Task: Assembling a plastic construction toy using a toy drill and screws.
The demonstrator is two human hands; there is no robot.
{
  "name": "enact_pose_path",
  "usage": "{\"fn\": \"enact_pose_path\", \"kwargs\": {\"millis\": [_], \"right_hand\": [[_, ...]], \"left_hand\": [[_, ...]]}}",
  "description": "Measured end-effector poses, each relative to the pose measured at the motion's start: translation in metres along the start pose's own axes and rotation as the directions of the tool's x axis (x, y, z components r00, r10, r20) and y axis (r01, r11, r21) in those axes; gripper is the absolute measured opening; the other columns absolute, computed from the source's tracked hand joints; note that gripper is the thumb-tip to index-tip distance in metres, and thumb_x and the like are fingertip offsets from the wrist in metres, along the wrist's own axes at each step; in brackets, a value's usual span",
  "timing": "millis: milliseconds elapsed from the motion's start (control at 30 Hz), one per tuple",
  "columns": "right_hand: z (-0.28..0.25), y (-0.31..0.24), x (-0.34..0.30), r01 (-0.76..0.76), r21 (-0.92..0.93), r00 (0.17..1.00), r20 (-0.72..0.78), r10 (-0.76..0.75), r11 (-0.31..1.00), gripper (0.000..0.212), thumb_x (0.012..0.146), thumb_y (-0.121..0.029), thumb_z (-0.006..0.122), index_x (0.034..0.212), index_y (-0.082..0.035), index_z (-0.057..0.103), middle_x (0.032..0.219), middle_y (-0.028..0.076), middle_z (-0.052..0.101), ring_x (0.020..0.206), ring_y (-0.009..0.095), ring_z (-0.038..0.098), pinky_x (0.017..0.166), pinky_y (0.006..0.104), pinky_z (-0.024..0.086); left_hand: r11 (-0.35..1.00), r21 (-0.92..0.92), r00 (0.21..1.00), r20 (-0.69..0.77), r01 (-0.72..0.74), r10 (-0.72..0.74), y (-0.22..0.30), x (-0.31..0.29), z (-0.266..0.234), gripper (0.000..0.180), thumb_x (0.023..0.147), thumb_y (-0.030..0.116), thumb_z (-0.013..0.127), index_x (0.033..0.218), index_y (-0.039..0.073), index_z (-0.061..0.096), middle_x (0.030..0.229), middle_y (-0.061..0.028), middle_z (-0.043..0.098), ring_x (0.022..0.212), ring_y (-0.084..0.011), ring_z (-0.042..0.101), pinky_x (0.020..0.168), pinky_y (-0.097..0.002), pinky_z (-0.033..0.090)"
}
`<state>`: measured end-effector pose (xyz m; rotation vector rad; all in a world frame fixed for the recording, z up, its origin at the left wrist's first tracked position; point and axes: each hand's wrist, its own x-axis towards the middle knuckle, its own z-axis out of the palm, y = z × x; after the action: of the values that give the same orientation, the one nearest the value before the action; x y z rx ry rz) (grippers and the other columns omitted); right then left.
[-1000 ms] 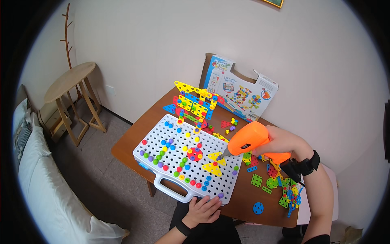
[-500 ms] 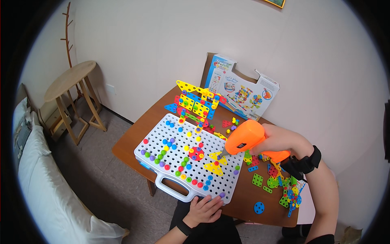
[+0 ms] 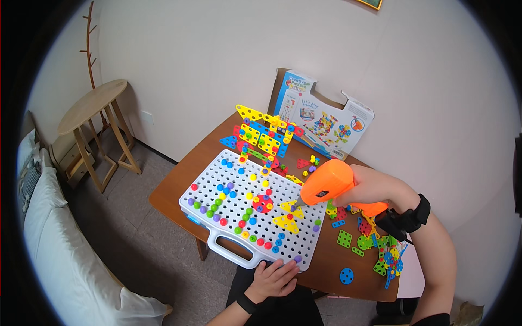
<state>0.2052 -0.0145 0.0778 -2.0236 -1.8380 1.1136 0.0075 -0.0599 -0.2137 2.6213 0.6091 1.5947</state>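
My right hand (image 3: 372,187) is wrapped round an orange toy drill (image 3: 328,182). The drill's tip points down at a purple peg in a yellow triangular plate (image 3: 288,224) on the white pegboard case (image 3: 228,183). Whether bit and peg touch is hard to tell. My left hand (image 3: 274,279) lies with fingers stretched out over the board's near edge, beside the carry handle (image 3: 231,252) and a purple peg (image 3: 297,259). Colored pegs stand in several rows on the board, along with a red round plate (image 3: 263,204) held by yellow pegs.
A built model of yellow, blue and red plates (image 3: 266,136) stands at the board's far edge. Loose plates (image 3: 365,242) and a blue disc (image 3: 346,277) lie on the brown table (image 3: 176,190) at right. A printed box (image 3: 329,117) leans against the wall.
Almost nothing differs. The drill stays over the yellow plate with its tip at the purple peg, and my left hand rests in the same place.
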Motion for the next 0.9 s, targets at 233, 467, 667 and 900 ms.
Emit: {"fn": "enact_pose_path", "kwargs": {"millis": [233, 467, 667, 900], "right_hand": [[0.0, 0.0, 0.0, -0.008, 0.007, 1.0, 0.002, 0.008, 1.0, 0.032, 0.068, -0.016, 0.067, 0.098, -0.007, 0.059, 0.075, 0.003, 0.059, 0.067, 0.012, 0.055, 0.063, 0.027, 0.045], [0.002, -0.013, -0.005, -0.07, 0.009, 0.998, -0.01, 0.07, 0.998, 0.033, 0.067, -0.016, 0.067, 0.098, -0.007, 0.059, 0.075, 0.003, 0.059, 0.068, 0.013, 0.055, 0.064, 0.0273, 0.044], [0.002, -0.013, -0.005, -0.123, -0.015, 0.992, -0.02, 0.123, 0.992, 0.034, 0.066, -0.016, 0.067, 0.098, -0.007, 0.06, 0.077, 0.004, 0.06, 0.07, 0.014, 0.056, 0.065, 0.0278, 0.045], [0.003, -0.013, -0.004, -0.148, -0.027, 0.989, -0.035, 0.147, 0.989, 0.036, 0.065, -0.016, 0.066, 0.099, -0.008, 0.06, 0.079, 0.005, 0.06, 0.071, 0.015, 0.056, 0.066, 0.0283, 0.045]], "left_hand": [[0.999, 0.034, 0.999, -0.014, -0.035, 0.036, 0.0, 0.002, 0.0, 0.043, 0.07, 0.034, 0.058, 0.109, 0.018, 0.056, 0.122, 0.0009, 0.049, 0.124, -0.0226, 0.032, 0.106, -0.0432, 0.009], [0.999, 0.04, 0.999, -0.011, -0.037, 0.037, -0.001, 0.002, -0.001, 0.042, 0.07, 0.033, 0.058, 0.109, 0.018, 0.056, 0.121, 0.0008, 0.049, 0.123, -0.0226, 0.032, 0.106, -0.0429, 0.01], [0.998, 0.037, 0.999, -0.014, -0.04, 0.041, -0.001, 0.003, -0.002, 0.042, 0.071, 0.033, 0.058, 0.11, 0.018, 0.056, 0.122, 0.0009, 0.049, 0.123, -0.0226, 0.032, 0.106, -0.0427, 0.01], [0.999, 0.035, 0.999, -0.025, -0.039, 0.04, -0.001, 0.002, 0.0, 0.042, 0.07, 0.033, 0.058, 0.109, 0.018, 0.056, 0.121, 0.0011, 0.05, 0.121, -0.0225, 0.034, 0.106, -0.0426, 0.01]]}}
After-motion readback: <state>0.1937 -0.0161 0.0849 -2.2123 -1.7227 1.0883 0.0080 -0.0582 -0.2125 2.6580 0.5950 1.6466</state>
